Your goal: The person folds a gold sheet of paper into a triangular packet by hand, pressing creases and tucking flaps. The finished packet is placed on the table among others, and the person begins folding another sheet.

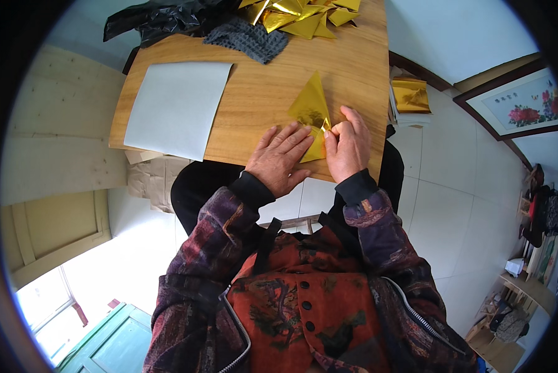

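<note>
A sheet of shiny gold foil paper (311, 102), folded into a triangle, lies on the wooden table near its front right edge. My left hand (281, 155) rests flat on the paper's lower left part, fingers stretched out. At the paper's right edge, my right hand (348, 144) is curled, with thumb and forefinger pinching the foil where it creases. Part of the fold is hidden under my fingers. Left of my hands lies a flat pale grey-white sheet (174, 109), apart from both.
Across the far side of the table (248, 99) lie a pile of folded gold foil pieces (307, 15), a dark grey cloth (246, 38) and a black plastic bag (161, 22). A gold stack (410, 94) sits beyond the right edge. A framed flower picture (521, 102) stands farther right.
</note>
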The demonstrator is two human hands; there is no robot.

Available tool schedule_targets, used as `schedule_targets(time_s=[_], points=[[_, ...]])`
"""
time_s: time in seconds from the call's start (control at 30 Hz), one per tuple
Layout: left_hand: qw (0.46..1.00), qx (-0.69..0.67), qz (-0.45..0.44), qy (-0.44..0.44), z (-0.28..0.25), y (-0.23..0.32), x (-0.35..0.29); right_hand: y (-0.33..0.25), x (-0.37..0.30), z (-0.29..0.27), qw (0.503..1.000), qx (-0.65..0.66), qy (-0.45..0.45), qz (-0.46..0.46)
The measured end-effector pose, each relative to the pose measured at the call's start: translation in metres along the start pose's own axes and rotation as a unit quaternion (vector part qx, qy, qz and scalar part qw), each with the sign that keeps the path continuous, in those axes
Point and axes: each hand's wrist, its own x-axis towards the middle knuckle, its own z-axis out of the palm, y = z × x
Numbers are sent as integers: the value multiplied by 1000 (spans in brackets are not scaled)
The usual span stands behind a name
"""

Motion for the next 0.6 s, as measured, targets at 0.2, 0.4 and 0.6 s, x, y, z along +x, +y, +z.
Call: schedule_targets(time_s=[0.2, 0.4, 0.6], points=[[1000, 22, 4, -5, 0, 1, 0, 0, -1, 2, 1000, -7, 4, 3], [999, 35, 8, -3, 2, 0, -1, -1, -1, 2, 1000, 7, 4, 12], [999, 39, 5, -10, 1, 1, 0, -1, 1, 0, 1000, 19, 23, 7]])
